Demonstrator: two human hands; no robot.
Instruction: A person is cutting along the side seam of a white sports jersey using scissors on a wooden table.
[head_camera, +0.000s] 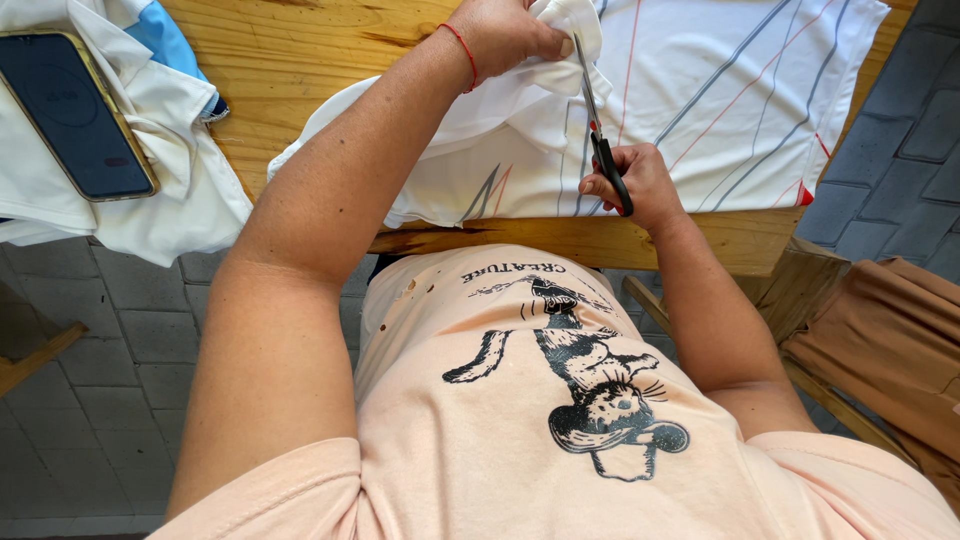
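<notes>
White striped garment (720, 90): we see it spread on the wooden table (300, 60), one bunched edge pinched shut in our left hand (505, 35). Scissors (600, 140): our right hand (640, 185) is closed round the black handles, blades parted, reaching up to the held fold. Phone (75, 115): lying on a white cloth (190, 200) far left. Brown fabric (890, 340): on a chair, right.

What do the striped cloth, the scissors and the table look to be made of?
Striped cloth: thin, smooth knit, likely synthetic; it drapes limp with a slight sheen. Scissors: bare metal blades, bright and grey, with black handles, probably plastic. Table: solid wood with visible grain and a glossy amber varnish. The left hand bunches the cloth; the right hand works the scissors.
</notes>
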